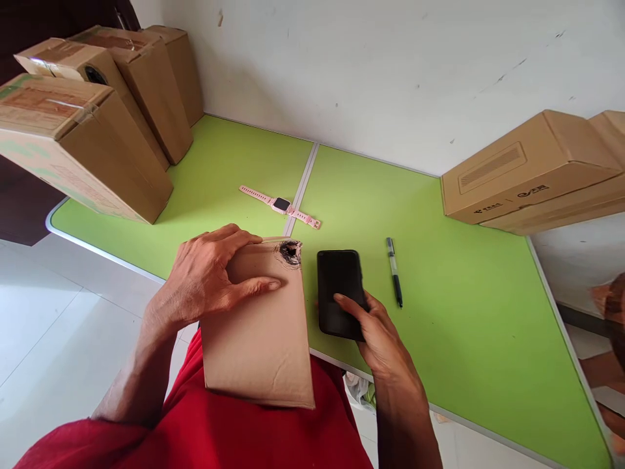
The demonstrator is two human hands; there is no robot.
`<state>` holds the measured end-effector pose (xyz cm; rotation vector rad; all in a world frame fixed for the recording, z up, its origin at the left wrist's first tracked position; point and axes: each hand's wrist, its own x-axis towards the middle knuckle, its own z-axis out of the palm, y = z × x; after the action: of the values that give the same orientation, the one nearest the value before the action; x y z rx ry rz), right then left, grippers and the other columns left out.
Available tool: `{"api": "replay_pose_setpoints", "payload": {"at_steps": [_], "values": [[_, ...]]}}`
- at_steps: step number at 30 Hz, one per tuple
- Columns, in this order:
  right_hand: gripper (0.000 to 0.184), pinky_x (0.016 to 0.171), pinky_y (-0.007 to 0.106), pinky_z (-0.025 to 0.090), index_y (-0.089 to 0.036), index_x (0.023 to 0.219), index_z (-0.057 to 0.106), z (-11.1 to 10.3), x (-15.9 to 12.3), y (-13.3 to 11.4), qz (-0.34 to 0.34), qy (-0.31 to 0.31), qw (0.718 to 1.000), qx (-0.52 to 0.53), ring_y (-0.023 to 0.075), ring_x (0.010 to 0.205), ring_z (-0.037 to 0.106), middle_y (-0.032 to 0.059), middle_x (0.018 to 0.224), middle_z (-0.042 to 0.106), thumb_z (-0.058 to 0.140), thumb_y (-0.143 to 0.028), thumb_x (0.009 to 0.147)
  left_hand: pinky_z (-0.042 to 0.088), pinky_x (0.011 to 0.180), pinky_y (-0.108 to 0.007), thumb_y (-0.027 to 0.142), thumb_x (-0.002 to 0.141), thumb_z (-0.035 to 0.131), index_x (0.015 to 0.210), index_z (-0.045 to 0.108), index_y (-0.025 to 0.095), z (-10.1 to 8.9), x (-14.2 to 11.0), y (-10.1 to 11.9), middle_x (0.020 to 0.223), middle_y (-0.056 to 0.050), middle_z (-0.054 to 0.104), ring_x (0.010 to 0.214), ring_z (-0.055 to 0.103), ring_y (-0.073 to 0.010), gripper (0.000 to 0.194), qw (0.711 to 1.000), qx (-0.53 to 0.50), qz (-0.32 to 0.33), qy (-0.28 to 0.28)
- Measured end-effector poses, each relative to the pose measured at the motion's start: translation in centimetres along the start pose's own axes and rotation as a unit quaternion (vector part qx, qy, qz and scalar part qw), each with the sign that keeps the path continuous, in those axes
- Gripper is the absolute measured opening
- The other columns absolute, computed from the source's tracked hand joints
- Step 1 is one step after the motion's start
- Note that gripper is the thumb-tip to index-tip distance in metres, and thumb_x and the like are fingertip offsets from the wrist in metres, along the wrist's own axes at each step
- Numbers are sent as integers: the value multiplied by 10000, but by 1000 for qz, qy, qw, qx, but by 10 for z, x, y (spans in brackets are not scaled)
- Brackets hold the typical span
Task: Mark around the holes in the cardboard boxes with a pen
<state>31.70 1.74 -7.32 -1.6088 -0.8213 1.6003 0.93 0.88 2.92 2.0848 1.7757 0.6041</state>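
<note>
At the near edge of the table (pixel 463 312), the box (pixel 263 339) was gripped by the left hand (pixel 208 277), thumb spread from fingers; the phone (pixel 340 286) was pinched by the right hand (pixel 378 332).

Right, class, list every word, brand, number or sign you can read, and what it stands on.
No text reads clearly.
Right-hand box: two black logos, lettering too small.
Front left box: green and reddish print, too blurred.
Phone and watch: dark screens, no text visible.
Pen: any marking too small.
Held box: black mark, no letters visible.
</note>
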Motion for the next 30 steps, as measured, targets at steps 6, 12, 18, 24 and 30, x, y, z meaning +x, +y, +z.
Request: {"api": "replay_pose_setpoints", "payload": {"at_steps": [6, 12, 18, 24, 30], "values": [[524, 709, 343, 748, -251, 1169, 910, -2, -40, -29, 11, -52, 964, 261, 274, 914, 887, 87, 1193, 913, 1093, -351, 688, 483, 757, -385, 786, 963, 789, 1277, 852, 264, 1, 3, -1, 1186, -47, 866, 976, 804, -295, 612, 1000, 5, 0, 2], [512, 783, 341, 751, -253, 1246, 924, 14, -74, -61, -7, -195, 924, 329, 254, 919, 876, 137, 1151, 914, 836, -697, 1009, 485, 769, -385, 795, 956, 787, 1280, 858, 267, 3, 2, -2, 1187, -45, 866, 983, 804, -299, 623, 1000, -2, 4, 10], [529, 906, 380, 735, -209, 1329, 903, 37, -100, -71, 44, -299, 890, 342, 289, 1035, 880, 158, 1270, 896, 687, -632, 1096, 478, 803, -377, 785, 954, 771, 1284, 859, 291, 1, 4, -2, 1170, -37, 852, 1009, 789, -300, 600, 1000, -11, -15, -3], [529, 846, 392, 743, -198, 1246, 920, 64, -98, -86, 65, -339, 881, 323, 301, 959, 883, 138, 1176, 910, 767, -645, 1007, 407, 749, -372, 728, 974, 630, 1110, 821, 234, -4, 5, 6, 1037, -53, 777, 848, 681, -255, 546, 998, -6, -54, -29], [435, 863, 518, 750, -225, 1126, 907, 79, -91, -96, 49, -356, 872, 332, 343, 993, 856, 134, 1172, 898, 713, -600, 1024, 351, 717, -360, 573, 854, 632, 889, 675, 224, -6, 6, 11, 915, -37, 658, 760, 547, -208, 354, 996, -5, -75, -41]]}}
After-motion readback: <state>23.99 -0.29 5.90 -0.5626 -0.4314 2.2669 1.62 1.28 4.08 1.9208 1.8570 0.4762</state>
